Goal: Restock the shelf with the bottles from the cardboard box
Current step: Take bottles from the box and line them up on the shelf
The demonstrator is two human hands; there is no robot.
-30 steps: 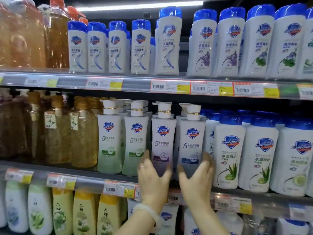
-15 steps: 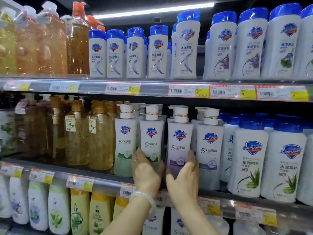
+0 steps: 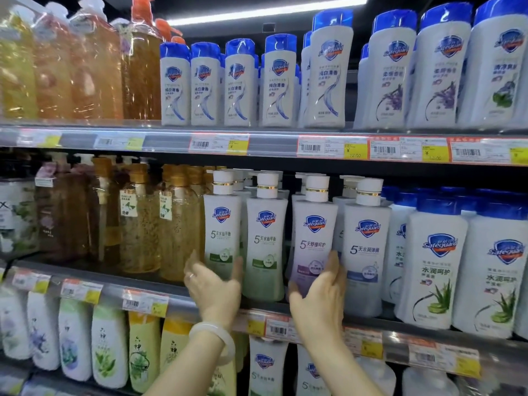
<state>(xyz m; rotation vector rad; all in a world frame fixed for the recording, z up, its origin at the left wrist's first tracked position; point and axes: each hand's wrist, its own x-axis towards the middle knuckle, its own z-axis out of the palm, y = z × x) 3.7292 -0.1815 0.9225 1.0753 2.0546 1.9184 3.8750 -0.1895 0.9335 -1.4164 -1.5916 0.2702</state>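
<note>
L hand (image 3: 213, 284) at 7 o'clock, fingers spread round the base of the 1st green bottle (image 3: 223, 235), thumb toward the 2nd green one (image 3: 264, 250); loose cup, not a firm clamp. R hand (image 3: 320, 292) at 5 o'clock grips the purple bottle (image 3: 313, 241) low, thumb left, fingers by the blue-label bottle (image 3: 365, 252). Probably squaring the front row on the mid shelf (image 3: 85, 277), labels facing out, w/ low holds so tall pumps don't tip. Box not in view.
</note>
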